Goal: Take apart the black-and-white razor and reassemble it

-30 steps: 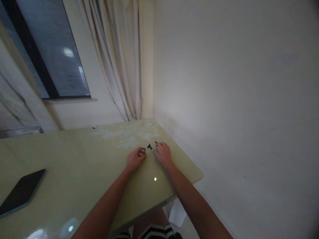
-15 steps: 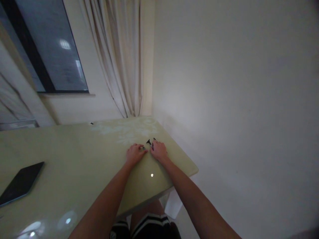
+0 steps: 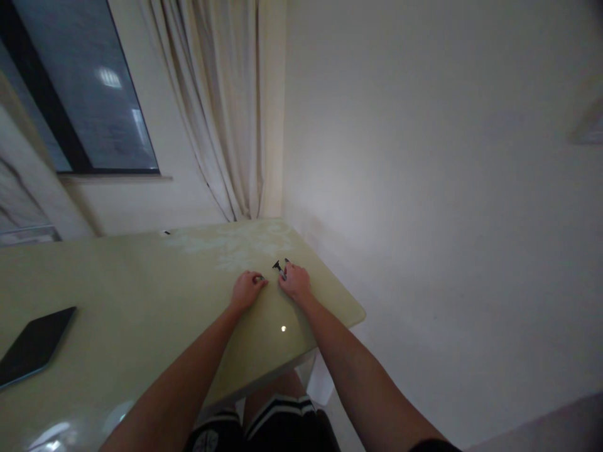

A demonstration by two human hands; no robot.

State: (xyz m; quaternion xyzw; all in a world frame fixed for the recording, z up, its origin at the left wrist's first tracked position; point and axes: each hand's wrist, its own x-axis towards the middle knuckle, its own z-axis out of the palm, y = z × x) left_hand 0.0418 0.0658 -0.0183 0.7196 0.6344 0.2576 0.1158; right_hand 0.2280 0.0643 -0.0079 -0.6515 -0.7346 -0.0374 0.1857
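My right hand [image 3: 296,281] rests near the far right corner of the table, its fingers closed around a razor [image 3: 277,268]. The razor's dark T-shaped head sticks out to the left of the fingers, and most of its handle is hidden. A small dark tip [image 3: 287,260] shows beyond the same hand; what it belongs to is unclear. To the left, my left hand [image 3: 246,289] lies low over the tabletop with thumb and fingers pinched. Between them is a small, partly shiny piece [image 3: 260,278], too small to name. A gap separates the two hands.
The pale green glossy table [image 3: 141,301] meets the wall at the right. A dark flat tablet-like device [image 3: 35,345] lies at the left. A small black-and-white item [image 3: 166,233] sits by the back edge. Behind the table hang curtains [image 3: 221,125] beside a window [image 3: 94,94].
My left hand has drawn a little to the left, away from the right hand, so the gap between them is wider. The camera view has shifted slightly to the right.
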